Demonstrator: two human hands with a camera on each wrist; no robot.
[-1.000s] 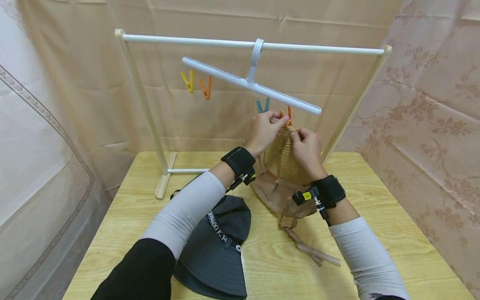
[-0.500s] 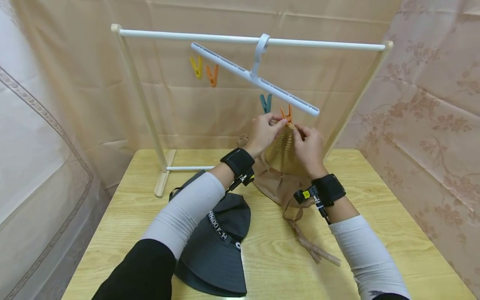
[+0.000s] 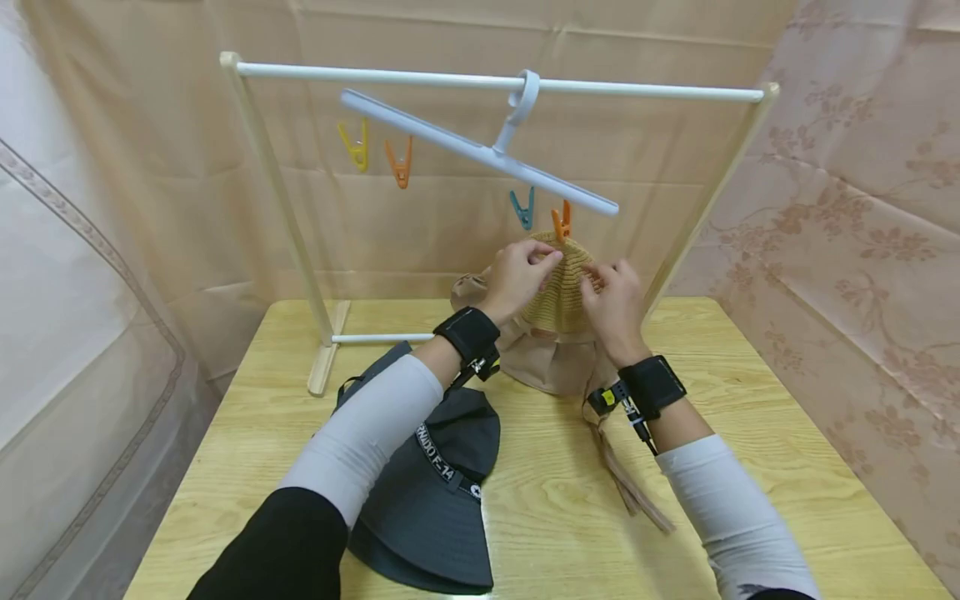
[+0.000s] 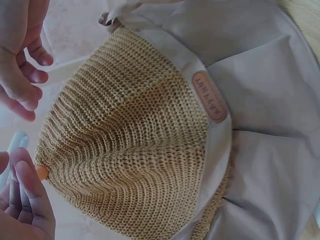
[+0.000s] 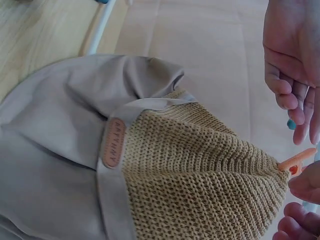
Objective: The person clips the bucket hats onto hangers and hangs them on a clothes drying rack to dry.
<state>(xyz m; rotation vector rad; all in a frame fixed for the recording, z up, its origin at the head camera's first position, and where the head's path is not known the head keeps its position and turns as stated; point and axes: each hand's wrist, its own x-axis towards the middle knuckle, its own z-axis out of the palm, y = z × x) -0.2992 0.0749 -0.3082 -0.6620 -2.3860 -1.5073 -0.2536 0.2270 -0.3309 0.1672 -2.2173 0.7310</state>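
A sun hat [image 3: 558,296] with a tan knitted crown and beige fabric brim hangs by its top from an orange clothespin [image 3: 562,223]. That clothespin is under the lower right end of a pale blue hanger [image 3: 480,154]. My left hand [image 3: 519,277] is beside the crown's left side, its thumb and fingertips near each other with nothing between them. To the right of the crown, my right hand [image 3: 617,304] has loosely bent fingers and holds nothing. A stitched label [image 4: 209,96] shows on the hat band in the left wrist view.
The hanger hooks over the white rod [image 3: 375,77] of a wooden rack. Yellow [image 3: 355,147], orange [image 3: 400,163] and teal [image 3: 523,209] clothespins hang from it too. A dark grey hat [image 3: 427,500] lies on the table [image 3: 720,500] below my left forearm.
Both hands have let go of the hat's top and the orange clothespin and drawn apart slightly. The hat now hangs from the clothespin, and the hanger has swung, tilting down to the right.
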